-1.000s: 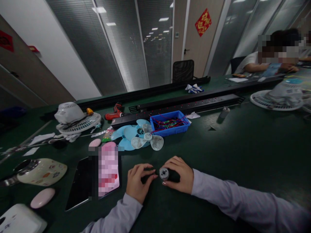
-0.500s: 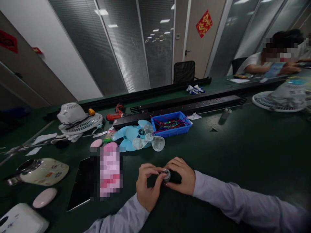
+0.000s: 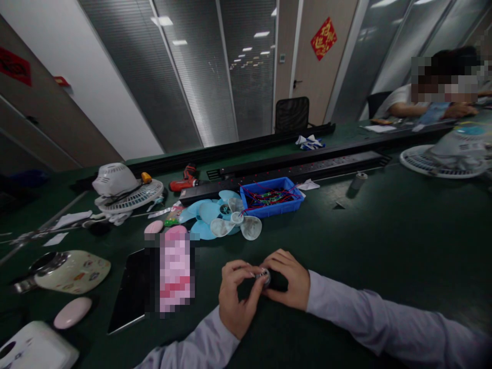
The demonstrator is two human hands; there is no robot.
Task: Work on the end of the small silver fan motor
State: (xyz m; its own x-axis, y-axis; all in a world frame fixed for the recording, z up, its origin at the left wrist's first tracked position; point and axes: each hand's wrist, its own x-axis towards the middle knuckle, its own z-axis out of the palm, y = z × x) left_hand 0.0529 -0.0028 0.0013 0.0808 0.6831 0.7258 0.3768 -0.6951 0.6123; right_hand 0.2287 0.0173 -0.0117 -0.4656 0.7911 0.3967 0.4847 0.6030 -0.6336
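A small round grey metal part (image 3: pixel 265 277), which resembles a small motor seen from its end, is held just above the green tabletop. My left hand (image 3: pixel 238 297) pinches it from the left, thumb and fingertips at its upper face. From the right, my right hand (image 3: pixel 289 279) curls round its side with thumb and fingers. The fingers partly cover the part, so its lower body is hidden. Beyond my hands lie a clear fan blade (image 3: pixel 251 228) and a light blue fan blade (image 3: pixel 205 212).
Behind the blades stands a blue bin (image 3: pixel 274 207) full of wired parts. A red drill (image 3: pixel 184 180), a white fan body (image 3: pixel 115 179), a tablet (image 3: pixel 130 287) and a cream bottle-shaped housing (image 3: pixel 73 271) occupy the left. A metal cylinder (image 3: pixel 358 182) stands right; a person (image 3: pixel 403 105) sits beyond.
My left fingers have shifted slightly on the round part, and more of its upper face shows. My right hand keeps nearly the same place.
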